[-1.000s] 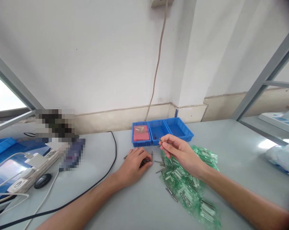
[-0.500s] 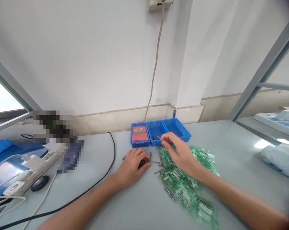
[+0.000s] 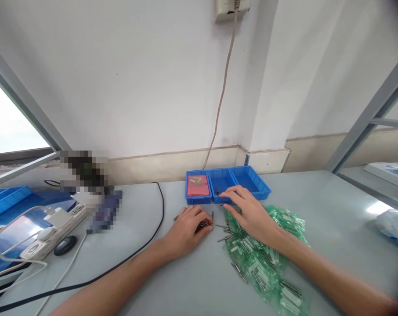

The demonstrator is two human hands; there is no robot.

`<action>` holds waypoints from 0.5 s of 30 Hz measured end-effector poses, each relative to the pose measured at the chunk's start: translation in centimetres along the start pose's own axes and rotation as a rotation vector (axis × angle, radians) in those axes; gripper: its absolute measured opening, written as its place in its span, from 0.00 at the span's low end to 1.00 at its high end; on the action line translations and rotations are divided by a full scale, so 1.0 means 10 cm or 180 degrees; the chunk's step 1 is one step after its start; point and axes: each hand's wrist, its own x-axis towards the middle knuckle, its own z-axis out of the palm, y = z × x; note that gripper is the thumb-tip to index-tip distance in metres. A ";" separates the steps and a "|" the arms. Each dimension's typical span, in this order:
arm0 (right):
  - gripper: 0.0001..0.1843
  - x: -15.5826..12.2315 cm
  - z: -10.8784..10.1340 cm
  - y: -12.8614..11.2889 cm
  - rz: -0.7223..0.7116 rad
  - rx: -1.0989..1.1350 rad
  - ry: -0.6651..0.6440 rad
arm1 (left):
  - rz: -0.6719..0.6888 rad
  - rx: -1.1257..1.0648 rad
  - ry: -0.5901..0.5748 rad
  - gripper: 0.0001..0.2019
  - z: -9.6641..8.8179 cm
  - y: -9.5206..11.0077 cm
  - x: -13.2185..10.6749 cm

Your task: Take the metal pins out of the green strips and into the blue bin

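White wall (image 3: 166, 87) fills the far side in the head view, with a beige cable (image 3: 223, 87) running down it from a box at the top, and a grey tabletop (image 3: 199, 272) spreads out below. Against the far side of the table stand three blue plastic bins in a row: the left bin (image 3: 199, 200) holds a red sheet (image 3: 199, 189), the middle bin (image 3: 221, 177) has a few small dark metal parts (image 3: 216, 192) in its near left corner, and the right bin (image 3: 250, 177) adjoins it. The left hand (image 3: 189, 230) rests on the table, fingers curled around a cluster of metal pins (image 3: 203, 225); whether it grips them or only covers them, I cannot tell. Over the near edge of the middle bin hangs the right hand (image 3: 247, 210), thumb and forefinger spread apart with nothing visible between them. Below it, green plastic bags (image 3: 255, 263) with more pins and white strips showing through lie on the right, reaching toward the near side. Loose pins (image 3: 239, 273) lie beside their left edge, and others between the two hands. Farther left are a black cable (image 3: 120, 263), a black mouse (image 3: 65, 245) and a white power strip (image 3: 37, 248).
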 end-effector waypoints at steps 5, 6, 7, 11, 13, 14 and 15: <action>0.08 -0.04 -0.08 -0.17 -0.0452 0.0105 -0.0911 | 0.0017 0.0017 -0.0055 0.03 -0.01 0.00 0.00; 0.09 -0.05 -0.07 -0.19 -0.0505 0.0044 -0.1048 | 0.0018 0.0016 -0.0062 0.03 -0.01 0.00 0.00; 0.09 -0.06 -0.07 -0.20 -0.0526 -0.0008 -0.1116 | 0.0017 0.0018 -0.0061 0.03 0.00 0.00 0.00; 0.10 -0.07 -0.05 -0.21 -0.0527 -0.0196 -0.1205 | 0.0007 0.0051 -0.0059 0.03 0.01 0.00 0.00; 0.11 -0.07 -0.04 -0.21 -0.0544 -0.0307 -0.1176 | -0.0009 0.0067 -0.0060 0.03 0.01 0.00 0.01; 0.11 -0.07 -0.04 -0.21 -0.0561 -0.0373 -0.1158 | -0.0015 0.0070 -0.0063 0.03 0.00 0.00 0.01; 0.11 -0.07 -0.04 -0.21 -0.0582 -0.0452 -0.1142 | -0.0016 0.0072 -0.0064 0.03 0.00 0.00 0.01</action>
